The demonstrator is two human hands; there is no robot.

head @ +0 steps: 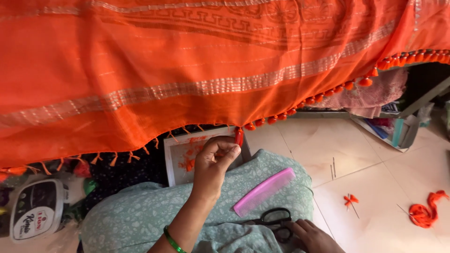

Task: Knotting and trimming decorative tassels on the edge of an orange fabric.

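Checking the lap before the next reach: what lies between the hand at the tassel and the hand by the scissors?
In the head view, a pink comb lies on the green-clad lap between left hand and right hand.

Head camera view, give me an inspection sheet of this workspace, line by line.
Surface: pale tiled floor; the person's lap in green patterned cloth.
Job's things: orange fabric hung across the top, its edge part finished tassels, part loose fringe; one orange tassel at the fingertips; black scissors and pink comb on the lap.
Clutter: orange thread bundle and a small tassel scrap on the tiles; tray with orange scraps.
Grippers: left hand pinches the tassel; right hand rests by the scissors.
Cables: nothing seen.
Surroundings: white appliance at left; piled cloth and a rack at right.
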